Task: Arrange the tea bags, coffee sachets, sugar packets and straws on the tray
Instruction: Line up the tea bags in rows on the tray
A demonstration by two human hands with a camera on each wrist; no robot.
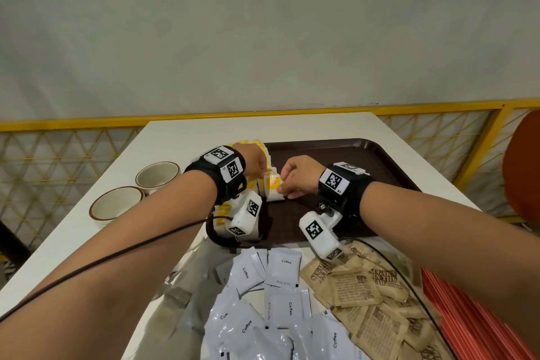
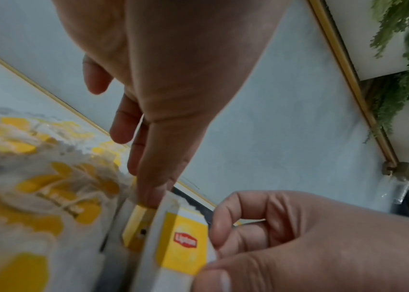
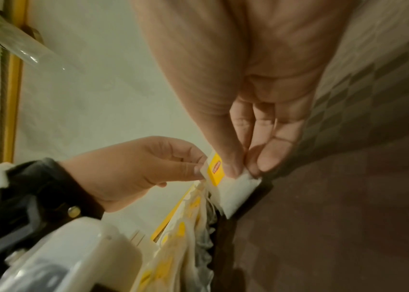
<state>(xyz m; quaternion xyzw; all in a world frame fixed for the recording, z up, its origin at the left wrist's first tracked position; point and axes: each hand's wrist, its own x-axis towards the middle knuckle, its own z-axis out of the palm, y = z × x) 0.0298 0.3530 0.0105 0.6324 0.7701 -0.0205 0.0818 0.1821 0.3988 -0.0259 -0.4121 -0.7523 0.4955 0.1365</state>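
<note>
both hands [image 1: 295,174] pinch tea bag [image 1: 273,187] upright on tray [image 1: 365,155].

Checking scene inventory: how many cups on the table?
2. One cup sits left of the tray; the second cup sits nearer the camera, beside the first. None look hidden.

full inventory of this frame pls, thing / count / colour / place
tray: 1, dark brown, table centre
tea bags: many, yellow-white, row on tray's left side
coffee sachets: many, white, pile near tray's front
sugar packets: many, brown, right of coffee
straws: bundle, red, far right
cups: 2, cream, brown rims, left of tray
table: 1, white
left hand: on tea bags
right hand: pinches front tea bag
</note>
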